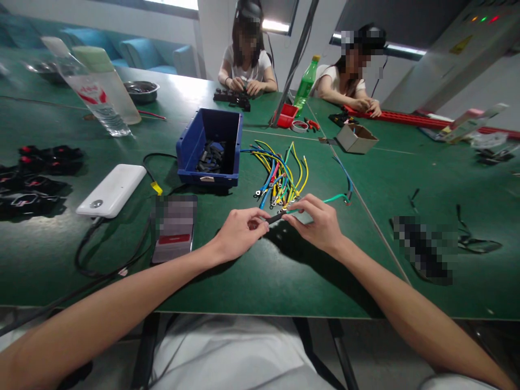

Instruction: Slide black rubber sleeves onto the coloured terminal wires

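My left hand [239, 233] pinches one end of a short black sleeve [275, 218] between thumb and fingers. At the sleeve's other end, my right hand [317, 221] is closed on a green wire [335, 199], which runs out behind the fingers to the right. Fingertips cover the spot where wire and sleeve meet, so I cannot tell how far one sits inside the other. Just beyond both hands lies a loose bundle of yellow, blue, green and red wires [278, 176] with ring terminals. A blue bin [184, 151] behind my left hand contains small black pieces [213, 157].
Left of my arm lie a phone [174, 230], a white power bank [111, 189] with a black cable, and black parts [36, 179]. Bottles [95, 100] stand behind. A small carton [357, 139] and a metal pole [294, 65] are farther back. Two people work across the table.
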Demonstrator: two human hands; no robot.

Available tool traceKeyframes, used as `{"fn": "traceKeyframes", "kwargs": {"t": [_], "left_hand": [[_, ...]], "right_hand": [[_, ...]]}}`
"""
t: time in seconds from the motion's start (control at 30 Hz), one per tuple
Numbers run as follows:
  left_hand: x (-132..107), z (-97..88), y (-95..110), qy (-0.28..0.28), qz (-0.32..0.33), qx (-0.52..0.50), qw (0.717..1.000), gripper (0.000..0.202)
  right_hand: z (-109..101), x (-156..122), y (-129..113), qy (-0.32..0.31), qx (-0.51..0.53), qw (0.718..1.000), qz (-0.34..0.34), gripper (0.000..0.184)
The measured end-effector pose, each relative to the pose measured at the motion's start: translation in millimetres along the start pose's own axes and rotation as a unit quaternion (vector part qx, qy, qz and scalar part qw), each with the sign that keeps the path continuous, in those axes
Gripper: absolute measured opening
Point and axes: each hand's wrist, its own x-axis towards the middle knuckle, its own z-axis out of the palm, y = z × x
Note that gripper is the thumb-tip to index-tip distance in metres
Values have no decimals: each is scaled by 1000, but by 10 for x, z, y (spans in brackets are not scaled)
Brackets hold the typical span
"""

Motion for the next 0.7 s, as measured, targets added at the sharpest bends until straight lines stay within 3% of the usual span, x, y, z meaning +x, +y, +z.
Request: {"fn": "traceKeyframes", "kwargs": {"t": [0.13,0.27,0.4,0.5,0.6,0.7], "left_hand": [[13,-40,27,-74,7,26,997,28],[12,-30,33,-76,-5,-22,997,27],[29,8,41,-38,-47,-126,990,28],[49,13,65,-2,-74,-174,982,30],[61,9,80,19,-79,-188,979,31],[49,51,64,12,-52,-170,984,29]], "right_hand": [[-16,4,8,-24,2,999,-26,9],[-69,34,-45,-12,-14,999,-36,13],[-83,11,-111,86,4,996,-13,19],[-46,-36,-124,165,66,982,67,18],[12,-49,-125,86,225,950,200,21],[96,-30,-146,-29,382,870,312,40]]}}
